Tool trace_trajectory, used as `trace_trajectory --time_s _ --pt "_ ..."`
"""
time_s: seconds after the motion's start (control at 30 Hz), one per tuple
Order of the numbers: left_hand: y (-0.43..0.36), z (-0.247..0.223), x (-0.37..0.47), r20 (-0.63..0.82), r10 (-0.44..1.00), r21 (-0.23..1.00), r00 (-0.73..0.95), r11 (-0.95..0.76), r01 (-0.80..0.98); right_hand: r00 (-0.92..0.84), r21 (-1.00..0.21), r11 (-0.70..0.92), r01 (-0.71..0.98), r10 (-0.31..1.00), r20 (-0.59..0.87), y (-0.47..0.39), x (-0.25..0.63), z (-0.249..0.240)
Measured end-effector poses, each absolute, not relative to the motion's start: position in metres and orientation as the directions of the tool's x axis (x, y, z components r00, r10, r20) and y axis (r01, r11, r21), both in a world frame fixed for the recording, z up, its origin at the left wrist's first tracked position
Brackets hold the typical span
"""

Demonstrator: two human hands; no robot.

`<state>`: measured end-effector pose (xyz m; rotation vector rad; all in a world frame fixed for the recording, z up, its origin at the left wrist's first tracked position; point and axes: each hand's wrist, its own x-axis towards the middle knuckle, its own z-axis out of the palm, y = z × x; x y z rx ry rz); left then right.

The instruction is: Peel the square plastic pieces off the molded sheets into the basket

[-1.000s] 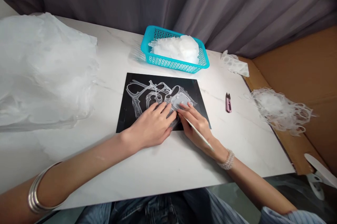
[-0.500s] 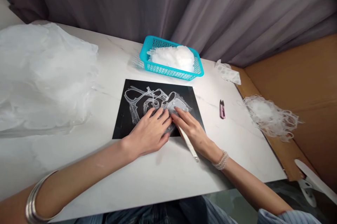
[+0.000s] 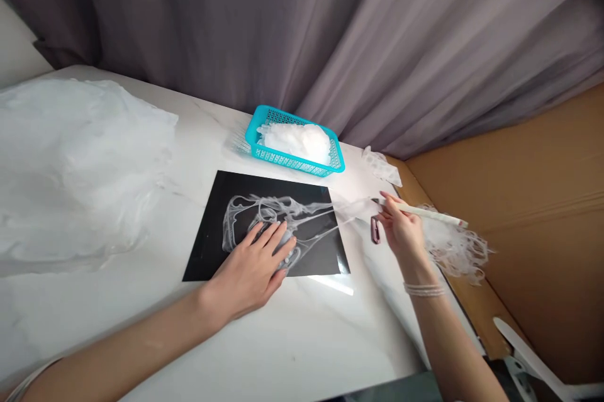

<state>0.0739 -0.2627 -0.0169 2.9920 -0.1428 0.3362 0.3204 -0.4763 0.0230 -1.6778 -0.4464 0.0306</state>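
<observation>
A heap of translucent sheets (image 3: 80, 169) lies well to the left of the left hand (image 3: 250, 263). That hand, palm down with fingers a little apart, presses the clear plastic film (image 3: 240, 204) onto the black mat (image 3: 205, 232), grasping nothing. The film lies under and beyond its fingers; half a second ago it sat bunched there, and now its strands stretch rightward past the mat's edge toward the right hand (image 3: 401, 226). Beyond and between the hands stands the teal basket (image 3: 292, 163) of white pieces (image 3: 302, 141). The pink thread snips (image 3: 375, 230) now show just left of the right hand, which has swung away from the left. Its fingers are closed around a pale pen-like tool (image 3: 438, 216); whether they also pinch the strands, I cannot tell. Loose trimmings (image 3: 457, 257) lie just right of it.
</observation>
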Motion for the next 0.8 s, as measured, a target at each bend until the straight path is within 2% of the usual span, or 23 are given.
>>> trace_trajectory --time_s 0.1,0.2,0.27,0.33,0.4,0.47,0.5,0.53,0.57,0.6,0.67,0.7,0.73,0.8 --pt "-0.263 -0.018 0.074 0.216 -0.072 0.154 0.974 -0.982 -0.107 0.943 -0.985 -0.052 0.164 0.302 0.141 -0.501 0.337 0.031" --pt "-0.261 -0.014 0.074 0.232 -0.07 0.229 0.97 -0.965 -0.125 0.936 -0.995 -0.032 0.094 0.345 0.077 -0.498 0.316 0.039" --pt "-0.26 -0.003 0.073 0.266 -0.043 0.331 0.963 -0.934 -0.133 0.909 -0.998 -0.03 0.064 0.413 0.046 -0.483 0.29 0.048" --pt "-0.258 0.015 0.072 0.315 0.028 0.506 0.949 -0.851 -0.142 0.867 -0.996 -0.027 0.09 0.495 0.065 -0.466 0.263 0.061" --pt "-0.258 0.033 0.073 0.278 0.174 0.763 0.945 -0.638 -0.107 0.826 -0.976 -0.022 0.218 0.536 0.173 -0.452 0.238 0.074" --pt "-0.257 0.046 0.074 0.058 0.271 0.982 0.961 -0.186 -0.007 0.757 -0.912 -0.056 0.406 0.579 0.302 -0.444 0.213 0.084" --pt "-0.257 0.05 0.075 -0.084 0.247 0.993 0.965 0.1 0.061 0.692 -0.863 -0.079 0.499 0.636 0.342 -0.442 0.202 0.087" --pt "-0.256 0.051 0.075 -0.197 0.174 0.925 0.965 0.36 0.124 0.598 -0.803 -0.083 0.591 0.713 0.367 -0.44 0.19 0.09" --pt "-0.256 0.051 0.075 -0.255 0.087 0.816 0.963 0.554 0.166 0.474 -0.739 -0.07 0.67 0.806 0.354 -0.439 0.179 0.091" --pt "-0.256 0.05 0.075 -0.272 0.023 0.713 0.962 0.676 0.185 0.337 -0.675 -0.033 0.737 0.884 0.325 -0.438 0.168 0.092" --pt "-0.257 0.045 0.073 -0.264 -0.024 0.614 0.964 0.767 0.187 0.126 -0.58 0.063 0.812 0.952 0.28 -0.438 0.153 0.093" --pt "-0.257 0.043 0.072 -0.258 -0.022 0.61 0.966 0.772 0.18 0.099 -0.561 0.086 0.823 0.952 0.291 -0.439 0.149 0.093" --pt "-0.258 0.041 0.071 -0.255 -0.013 0.619 0.967 0.766 0.174 0.136 -0.562 0.083 0.823 0.932 0.336 -0.441 0.148 0.093" --pt "-0.258 0.038 0.07 -0.256 0.006 0.652 0.967 0.74 0.168 0.349 -0.627 -0.004 0.779 0.834 0.427 -0.446 0.152 0.09"
